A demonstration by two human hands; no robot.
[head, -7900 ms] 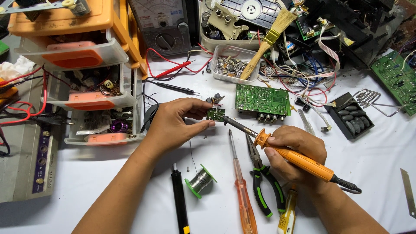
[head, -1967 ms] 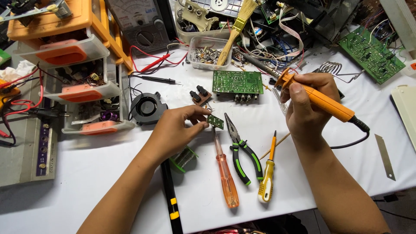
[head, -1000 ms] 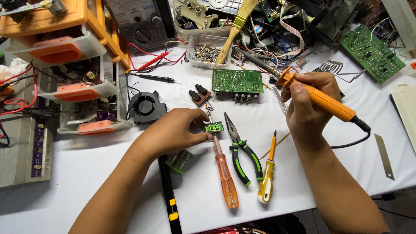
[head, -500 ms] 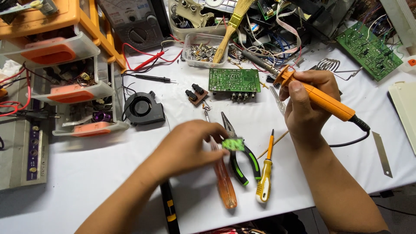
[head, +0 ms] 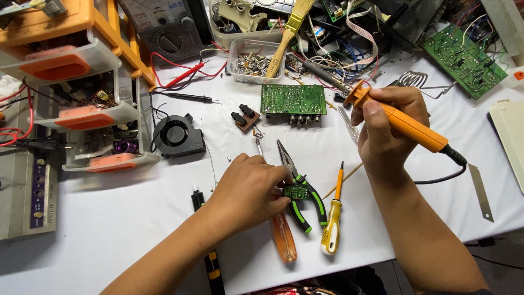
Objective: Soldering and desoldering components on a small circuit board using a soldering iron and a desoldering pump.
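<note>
Both forearms are bare from elbow to wrist, with no sleeves in view. The left hand (head: 248, 188) and the right hand (head: 387, 134) wear no gloves, rings, watch or bracelets. The fingernails are short and unpainted.

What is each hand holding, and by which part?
Left hand pinches a small green circuit board by its edge; right hand grips the orange soldering iron around its handle.
</note>
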